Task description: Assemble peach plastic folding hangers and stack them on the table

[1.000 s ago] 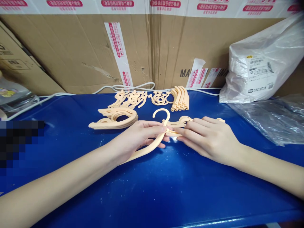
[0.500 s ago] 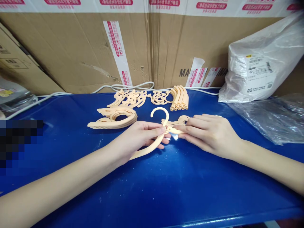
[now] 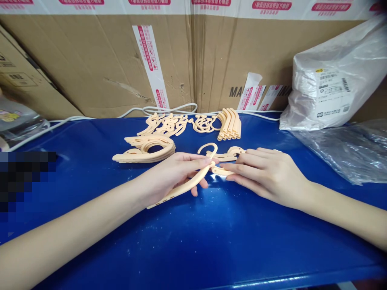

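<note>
My left hand (image 3: 178, 171) pinches a cream plastic hanger hook (image 3: 215, 150) at its base between thumb and fingers. A curved hanger arm (image 3: 186, 187) joined there slants down to the left beneath the hand. My right hand (image 3: 270, 173) grips another cream hanger arm (image 3: 223, 172); its rounded end lies close to the hook's base, and its far part is hidden by the fingers. Whether the two ends touch is unclear. Just behind the right fingers, more cream hanger parts (image 3: 225, 156) lie on the blue table (image 3: 193, 241).
A stack of folded hangers (image 3: 145, 150) sits at left. Farther back are loose cream pieces (image 3: 166, 124), hooks (image 3: 204, 123) and a bundle of hanger arms (image 3: 229, 125). A white cable (image 3: 127, 112) runs along the cardboard boxes (image 3: 99, 64). At right are a white parcel bag (image 3: 326, 84) and clear plastic (image 3: 341, 153).
The hook has tilted back and away, and its joined arm has swung lower and further left. The right hand's arm end now sits slightly lower, beside the hook's base.
</note>
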A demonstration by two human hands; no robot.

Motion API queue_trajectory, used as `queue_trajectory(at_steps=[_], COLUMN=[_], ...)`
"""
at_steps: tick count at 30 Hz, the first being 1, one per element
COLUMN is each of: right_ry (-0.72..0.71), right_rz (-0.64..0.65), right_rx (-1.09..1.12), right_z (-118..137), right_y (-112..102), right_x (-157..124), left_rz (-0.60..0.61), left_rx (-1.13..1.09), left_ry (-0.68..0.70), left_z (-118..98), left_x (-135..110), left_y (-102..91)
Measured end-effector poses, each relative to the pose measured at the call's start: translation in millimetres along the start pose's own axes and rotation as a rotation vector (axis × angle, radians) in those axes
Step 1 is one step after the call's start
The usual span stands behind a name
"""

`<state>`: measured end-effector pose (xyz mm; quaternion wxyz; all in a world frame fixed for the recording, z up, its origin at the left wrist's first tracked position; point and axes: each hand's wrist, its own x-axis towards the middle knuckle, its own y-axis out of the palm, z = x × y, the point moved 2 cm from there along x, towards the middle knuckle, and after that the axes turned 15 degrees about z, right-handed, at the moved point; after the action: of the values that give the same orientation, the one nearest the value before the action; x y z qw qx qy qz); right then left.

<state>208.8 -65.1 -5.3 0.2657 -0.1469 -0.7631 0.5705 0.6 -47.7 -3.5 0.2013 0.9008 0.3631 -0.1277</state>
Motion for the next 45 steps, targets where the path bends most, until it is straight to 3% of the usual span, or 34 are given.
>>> queue_trajectory(at_steps=[14, 19, 29, 45], right_ry=[-0.007, -0.013, 0.015, 0.024], right_rz=[-0.037, 0.007, 0.084, 0.101], right_rx=[-0.08, 0.029, 0.187, 0.243], right_z=[6.9, 9.3, 10.4, 6.3], right_y=[-1.6, -1.4, -1.1, 0.4], right_x=[2.7, 3.7, 1.9, 0.8], left_rz=[0.03, -0.034, -0.035, -0.041], left_rx=[-0.002, 0.036, -0.008, 0.014], left_ry=[0.066, 0.064, 0.046, 0.027], left_z=[9.2, 7.6, 5.5, 5.2], left_x=[-0.1, -2.8, -3.0, 1.2], left_y=[-5.6, -4.4, -3.1, -1.9])
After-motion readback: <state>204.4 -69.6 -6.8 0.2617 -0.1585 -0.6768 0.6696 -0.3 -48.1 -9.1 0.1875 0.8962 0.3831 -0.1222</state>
